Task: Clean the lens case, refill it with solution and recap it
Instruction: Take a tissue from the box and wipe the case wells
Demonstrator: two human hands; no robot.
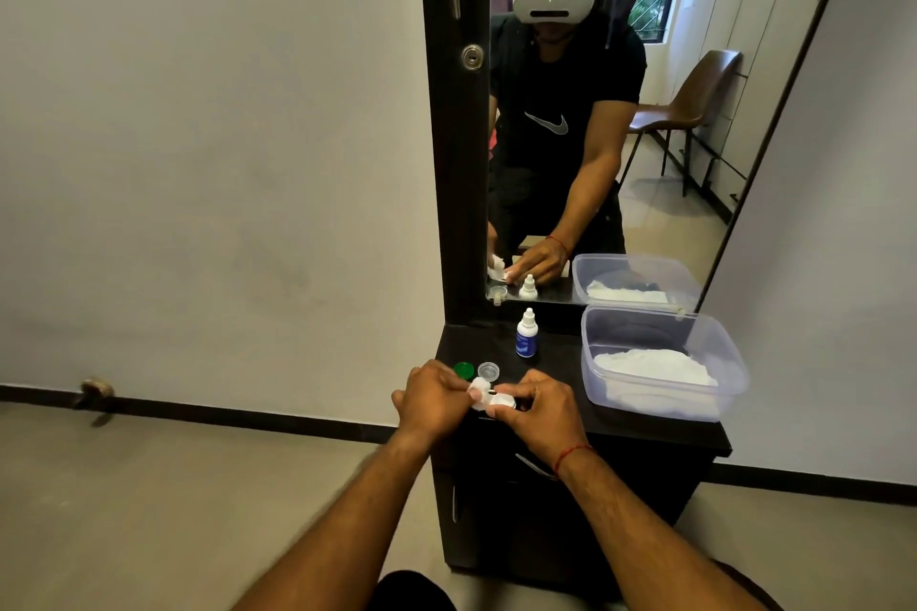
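My two hands meet over the front left of the dark cabinet top (560,362). My left hand (434,394) pinches a small white tissue (479,386) against the lens case. My right hand (538,404) grips the white lens case (501,404), which is mostly hidden by the fingers. Two loose caps lie just behind my hands: a green cap (464,369) and a clear cap (488,370). The white solution bottle (527,333) with a blue label stands upright, capped, further back near the mirror.
A clear plastic tub (665,327) holding white cloth fills the right side of the cabinet top. A tall mirror (620,114) stands directly behind, reflecting a person. The cabinet's front edge lies just under my hands, with bare floor on the left.
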